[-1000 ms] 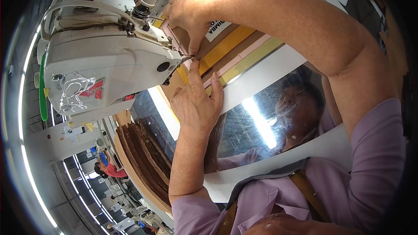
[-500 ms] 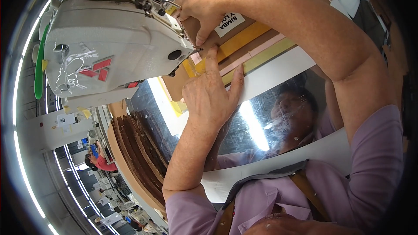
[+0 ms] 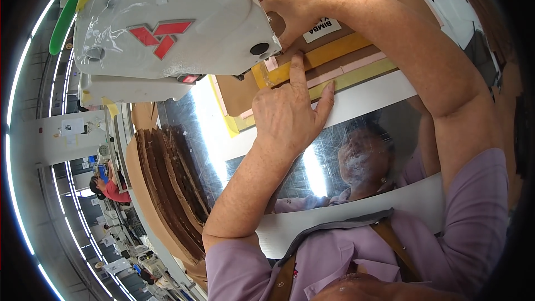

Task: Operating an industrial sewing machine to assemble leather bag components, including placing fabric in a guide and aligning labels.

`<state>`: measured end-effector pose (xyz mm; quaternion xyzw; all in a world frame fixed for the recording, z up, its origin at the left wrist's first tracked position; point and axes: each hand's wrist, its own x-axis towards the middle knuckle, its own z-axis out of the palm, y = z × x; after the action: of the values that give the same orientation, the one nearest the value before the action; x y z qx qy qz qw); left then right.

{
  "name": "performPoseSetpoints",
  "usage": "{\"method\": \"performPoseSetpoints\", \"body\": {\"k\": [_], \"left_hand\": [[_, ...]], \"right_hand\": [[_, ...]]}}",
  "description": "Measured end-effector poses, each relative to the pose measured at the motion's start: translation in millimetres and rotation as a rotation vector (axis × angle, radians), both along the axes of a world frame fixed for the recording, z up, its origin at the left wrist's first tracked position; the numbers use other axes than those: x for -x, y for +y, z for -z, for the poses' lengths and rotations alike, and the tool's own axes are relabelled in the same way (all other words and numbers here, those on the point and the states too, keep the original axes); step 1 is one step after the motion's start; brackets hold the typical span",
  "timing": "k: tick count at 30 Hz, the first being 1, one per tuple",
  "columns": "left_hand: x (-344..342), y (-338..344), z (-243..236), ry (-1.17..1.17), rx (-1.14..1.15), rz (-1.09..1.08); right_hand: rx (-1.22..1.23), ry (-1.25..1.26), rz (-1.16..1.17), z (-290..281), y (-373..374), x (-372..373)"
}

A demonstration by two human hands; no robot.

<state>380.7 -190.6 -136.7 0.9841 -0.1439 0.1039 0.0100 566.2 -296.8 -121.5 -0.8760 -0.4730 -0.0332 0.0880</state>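
A flat brown template board [image 3: 234, 92] with yellow and pink strips lies under the head of a white sewing machine [image 3: 184, 28]. My left hand [image 3: 287, 108] rests on the board, its index finger stretched along a wide yellow strip [image 3: 334, 54] and its thumb spread over the yellow-green strip at the near edge. Beyond it, my right hand [image 3: 295, 3] reaches round from the right, palm down by the machine's needle end. Its thumb stands apart from the fingers, whose tips the machine partly hides. A white printed label [image 3: 322, 29] on the board sits beside the right wrist.
A scratched, shiny metal plate [image 3: 256, 167] reflects a person and a lamp between me and the board. Stacked brown curved pieces [image 3: 167, 184] stand at the left. A green strip-like piece [image 3: 69, 11] hangs by the machine. Another person in red [image 3: 114, 187] works far left.
The view has shifted, so machine, board and both hands appear farther right, and the machine head looks larger. Both hands keep nearly the same place on the board.
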Motion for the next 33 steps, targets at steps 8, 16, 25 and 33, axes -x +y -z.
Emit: {"method": "performPoseSetpoints", "body": {"k": [8,16,25,33], "left_hand": [[1,-6,-8,0.063,-0.059,-0.068],[-2,-14,-8,0.126,-0.168,-0.099],[-7,-19,-8,0.099,-0.132,-0.025],[-6,-17,-6,0.101,-0.075,-0.025]], "right_hand": [[-0.014,0.053,0.018,-8,-3,2],[0.047,0.029,0.052,-12,-5,5],[0.092,0.071,0.067,-20,-11,-1],[-0.005,0.057,0.023,-8,-13,-7]]}}
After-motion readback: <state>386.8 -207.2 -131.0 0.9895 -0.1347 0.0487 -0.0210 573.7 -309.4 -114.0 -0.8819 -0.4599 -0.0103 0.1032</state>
